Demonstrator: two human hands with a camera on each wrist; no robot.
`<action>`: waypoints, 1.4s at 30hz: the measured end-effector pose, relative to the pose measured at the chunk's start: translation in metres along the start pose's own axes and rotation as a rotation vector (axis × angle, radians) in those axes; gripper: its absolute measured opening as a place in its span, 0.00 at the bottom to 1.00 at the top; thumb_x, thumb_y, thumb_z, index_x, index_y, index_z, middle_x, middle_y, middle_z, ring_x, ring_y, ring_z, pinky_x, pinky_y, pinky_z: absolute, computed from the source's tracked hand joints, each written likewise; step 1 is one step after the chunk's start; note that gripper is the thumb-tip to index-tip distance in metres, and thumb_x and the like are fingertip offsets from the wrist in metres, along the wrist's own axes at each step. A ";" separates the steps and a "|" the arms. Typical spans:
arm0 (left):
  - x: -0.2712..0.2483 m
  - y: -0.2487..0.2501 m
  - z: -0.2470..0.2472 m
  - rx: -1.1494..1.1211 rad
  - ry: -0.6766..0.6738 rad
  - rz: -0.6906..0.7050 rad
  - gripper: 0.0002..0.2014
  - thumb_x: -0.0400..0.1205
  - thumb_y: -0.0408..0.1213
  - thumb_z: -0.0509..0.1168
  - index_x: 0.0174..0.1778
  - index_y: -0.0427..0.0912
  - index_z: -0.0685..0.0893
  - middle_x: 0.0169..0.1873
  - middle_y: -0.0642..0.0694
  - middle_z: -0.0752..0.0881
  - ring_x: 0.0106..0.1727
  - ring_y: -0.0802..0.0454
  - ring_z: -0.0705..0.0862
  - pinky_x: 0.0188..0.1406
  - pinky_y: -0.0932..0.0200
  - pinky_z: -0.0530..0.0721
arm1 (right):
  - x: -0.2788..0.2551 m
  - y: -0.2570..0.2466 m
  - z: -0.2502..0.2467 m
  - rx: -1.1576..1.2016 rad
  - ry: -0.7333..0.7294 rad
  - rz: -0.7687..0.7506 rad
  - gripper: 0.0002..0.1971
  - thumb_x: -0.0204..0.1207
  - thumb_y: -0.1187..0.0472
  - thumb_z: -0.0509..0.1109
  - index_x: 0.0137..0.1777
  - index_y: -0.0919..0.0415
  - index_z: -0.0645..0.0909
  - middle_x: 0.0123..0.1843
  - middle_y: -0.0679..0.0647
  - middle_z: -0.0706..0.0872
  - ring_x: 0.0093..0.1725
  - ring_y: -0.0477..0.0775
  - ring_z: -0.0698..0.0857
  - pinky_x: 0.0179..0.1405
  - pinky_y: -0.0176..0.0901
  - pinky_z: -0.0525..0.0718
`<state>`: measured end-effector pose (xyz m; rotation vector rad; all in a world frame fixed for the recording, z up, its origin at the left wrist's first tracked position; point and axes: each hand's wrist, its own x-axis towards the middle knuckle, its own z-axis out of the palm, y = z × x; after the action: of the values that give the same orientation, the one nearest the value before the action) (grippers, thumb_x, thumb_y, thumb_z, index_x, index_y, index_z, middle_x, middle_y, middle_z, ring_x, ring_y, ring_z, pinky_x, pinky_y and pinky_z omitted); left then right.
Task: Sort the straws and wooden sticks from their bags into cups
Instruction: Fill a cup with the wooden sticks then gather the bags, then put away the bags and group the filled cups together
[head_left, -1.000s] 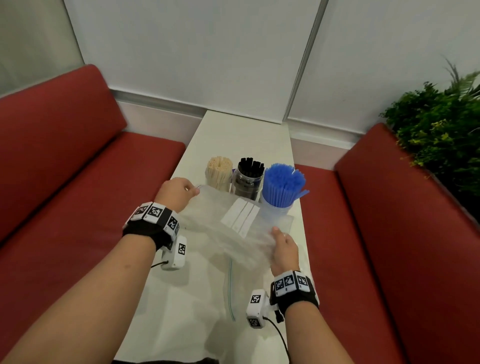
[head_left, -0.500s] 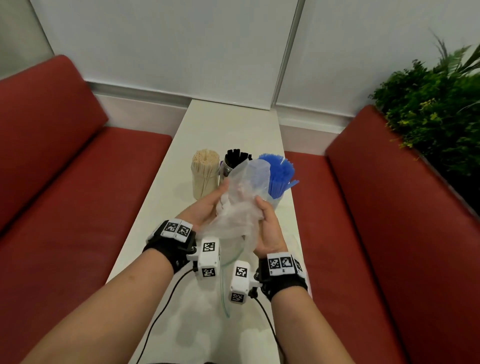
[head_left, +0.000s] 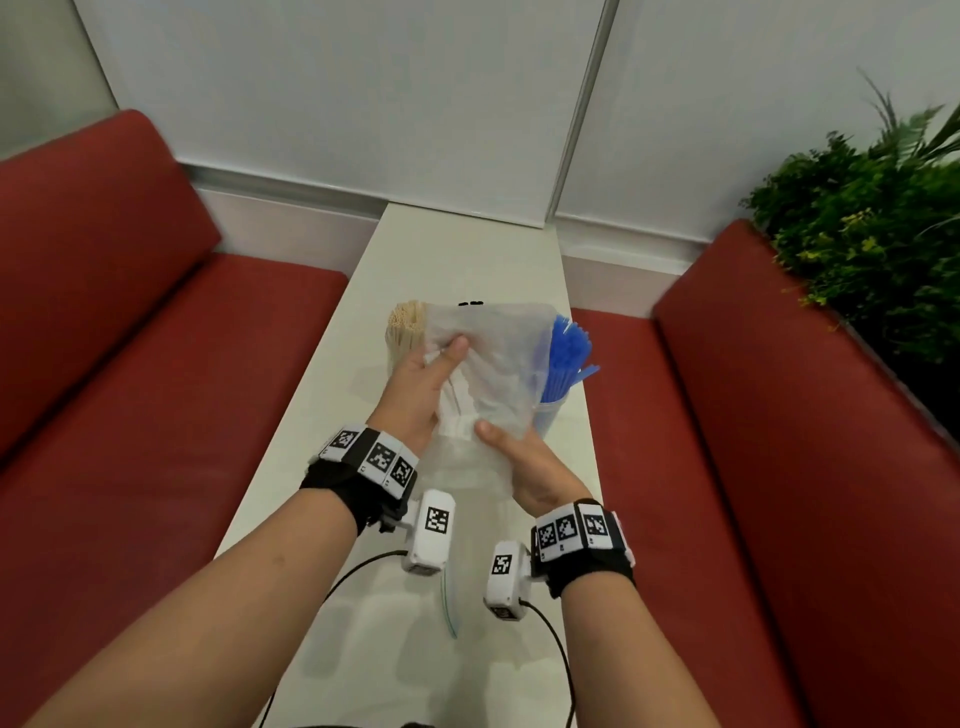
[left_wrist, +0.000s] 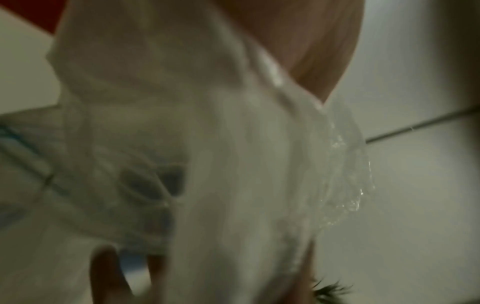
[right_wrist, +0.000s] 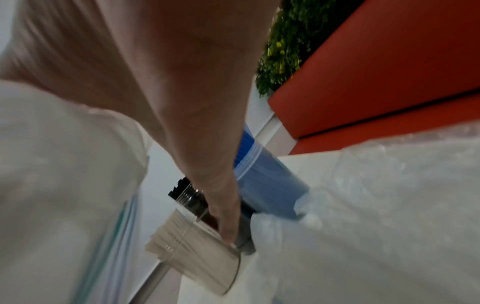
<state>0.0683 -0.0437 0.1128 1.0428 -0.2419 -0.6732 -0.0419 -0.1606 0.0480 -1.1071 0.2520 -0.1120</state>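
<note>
An empty clear plastic bag (head_left: 498, 364) is held up above the white table (head_left: 467, 249), crumpled between both hands. My left hand (head_left: 421, 384) grips its upper left part, thumb pressed on the film. My right hand (head_left: 524, 462) grips the bag lower down, thumb on top. Behind the bag stand three cups in a row: wooden sticks (head_left: 408, 325) on the left, black straws (head_left: 470, 304) mostly hidden in the middle, blue straws (head_left: 569, 358) on the right. The right wrist view shows the sticks cup (right_wrist: 197, 246), the black straws (right_wrist: 187, 193) and the blue straws cup (right_wrist: 265, 181). The bag (left_wrist: 207, 164) fills the left wrist view.
Another clear zip bag (head_left: 449, 603) with a green seal lies flat on the table near my wrists. Red bench seats (head_left: 156, 415) flank the narrow table on both sides. A green plant (head_left: 872, 218) stands behind the right bench. White wall panels close the far end.
The bag was spread wide between my hands a second ago. Both hands have come together and gathered it into a crumpled bunch, lifted in front of the cups.
</note>
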 end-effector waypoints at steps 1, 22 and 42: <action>-0.001 -0.001 0.004 -0.052 -0.040 -0.072 0.20 0.85 0.42 0.66 0.70 0.36 0.81 0.63 0.33 0.86 0.65 0.35 0.85 0.64 0.40 0.84 | -0.001 0.002 0.005 0.045 -0.027 0.005 0.39 0.77 0.57 0.81 0.86 0.57 0.68 0.80 0.62 0.80 0.78 0.66 0.81 0.74 0.62 0.82; 0.009 -0.118 -0.053 1.029 0.008 -0.546 0.34 0.74 0.23 0.74 0.72 0.50 0.68 0.62 0.35 0.72 0.56 0.27 0.82 0.23 0.46 0.87 | -0.057 0.066 -0.081 -0.982 0.689 0.858 0.63 0.69 0.42 0.85 0.92 0.49 0.43 0.90 0.68 0.50 0.87 0.79 0.54 0.84 0.70 0.64; 0.006 -0.086 -0.139 0.197 0.231 -0.513 0.34 0.63 0.50 0.84 0.63 0.39 0.86 0.54 0.38 0.91 0.60 0.36 0.88 0.63 0.43 0.84 | 0.046 0.100 0.024 -0.528 -0.048 0.314 0.32 0.75 0.69 0.77 0.77 0.47 0.76 0.73 0.43 0.84 0.73 0.44 0.82 0.71 0.41 0.83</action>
<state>0.1067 0.0243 -0.0314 1.3787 0.1729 -0.9928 0.0053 -0.1051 -0.0384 -1.5753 0.4240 0.2762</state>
